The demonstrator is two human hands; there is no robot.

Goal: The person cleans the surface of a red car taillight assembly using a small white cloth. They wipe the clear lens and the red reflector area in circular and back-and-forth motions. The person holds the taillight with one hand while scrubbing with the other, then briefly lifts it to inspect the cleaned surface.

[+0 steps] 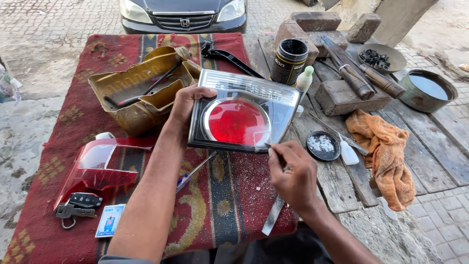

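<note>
A car tail-light unit (244, 117) with a round red lens and a clear ribbed top is tilted up on the red patterned cloth (215, 195). My left hand (188, 102) grips its left edge. My right hand (292, 175) holds a thin flat metal blade (273, 215), its tip against the unit's lower right corner. White powder lies scattered on the cloth below the unit.
A red tail-light cover (100, 166), car keys (78, 204), a small card (109, 221) and a pen (193, 172) lie on the cloth. A cut yellow container (141, 88) holds tools. A black can (289, 61), glue bottle (304, 78), powder lid (323, 145), orange rag (388, 156), bricks (344, 97), bowls and a parked car (183, 14) surround.
</note>
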